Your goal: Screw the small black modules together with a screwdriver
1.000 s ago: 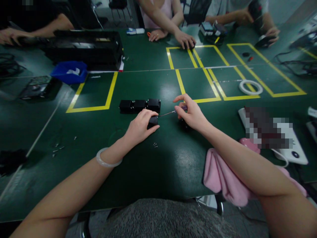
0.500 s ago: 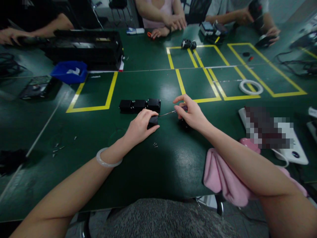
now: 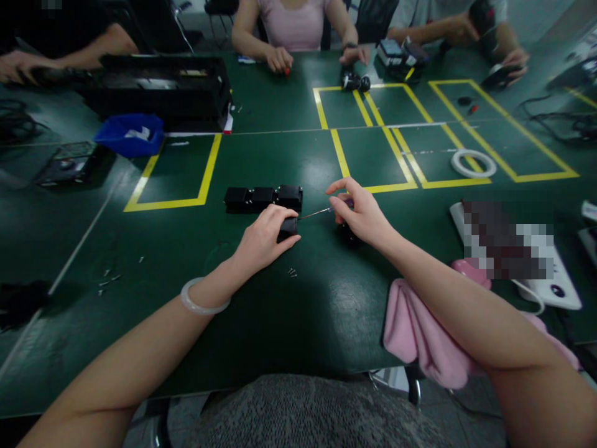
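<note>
My left hand [image 3: 267, 238] grips a small black block [image 3: 288, 229] against the green table, fingers over its top and thumb on its near side. A screwdriver [image 3: 314, 214] is held in my right hand [image 3: 358, 211], its thin metal shaft pointing left with the tip at the block's right side. My fingers hide most of its handle. Just behind my left hand, three black blocks [image 3: 263, 197] stand in a row with small bright screws at their ends. Another dark part [image 3: 349, 233] lies partly hidden under my right hand. Several loose screws [image 3: 292, 272] lie in front of the held block.
More screws [image 3: 109, 279] lie at the left. A blue bin [image 3: 130, 135] stands by a long black housing [image 3: 158, 93]. At right are a white tape roll [image 3: 472, 163], a pink cloth [image 3: 420, 323] and a white power strip [image 3: 566, 286]. Co-workers sit across the table.
My hands, the block and the screwdriver look nearly unmoved. Across the table, the co-worker in pink has drawn both hands apart, one now near the black cylindrical part.
</note>
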### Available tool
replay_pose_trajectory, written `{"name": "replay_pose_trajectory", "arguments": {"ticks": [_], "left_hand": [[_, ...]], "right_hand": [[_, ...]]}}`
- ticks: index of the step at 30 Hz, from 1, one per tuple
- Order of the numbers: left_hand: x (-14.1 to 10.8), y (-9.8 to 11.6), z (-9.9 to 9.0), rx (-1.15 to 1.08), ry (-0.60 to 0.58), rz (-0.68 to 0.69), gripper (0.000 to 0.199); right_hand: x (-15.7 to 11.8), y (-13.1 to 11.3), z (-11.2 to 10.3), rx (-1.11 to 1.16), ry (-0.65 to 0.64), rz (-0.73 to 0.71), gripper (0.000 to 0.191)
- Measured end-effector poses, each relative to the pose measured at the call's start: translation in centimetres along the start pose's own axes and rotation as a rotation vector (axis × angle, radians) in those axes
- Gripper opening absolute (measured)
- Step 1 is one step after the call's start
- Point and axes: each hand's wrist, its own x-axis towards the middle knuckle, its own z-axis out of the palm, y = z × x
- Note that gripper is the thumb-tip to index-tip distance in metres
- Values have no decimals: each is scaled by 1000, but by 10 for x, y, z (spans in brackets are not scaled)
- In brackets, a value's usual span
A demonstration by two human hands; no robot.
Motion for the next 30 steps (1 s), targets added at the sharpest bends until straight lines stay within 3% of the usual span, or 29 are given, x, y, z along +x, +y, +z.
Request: {"name": "replay_pose_trajectory", "arguments": {"ticks": [9, 16, 24, 30], "left_hand": [[0, 0, 0, -7, 3, -15, 38], [0, 0, -1, -9, -1, 1, 38], [0, 0, 0, 0, -9, -13, 38], [0, 0, 0, -4, -3, -14, 39]], "right_hand": [[1, 0, -1, -26, 34, -71, 22], [0, -1, 0, -30, 22, 1, 9], [1, 0, 0, -38, 25, -66, 24], [1, -3, -1, -28, 16, -22, 13]]}}
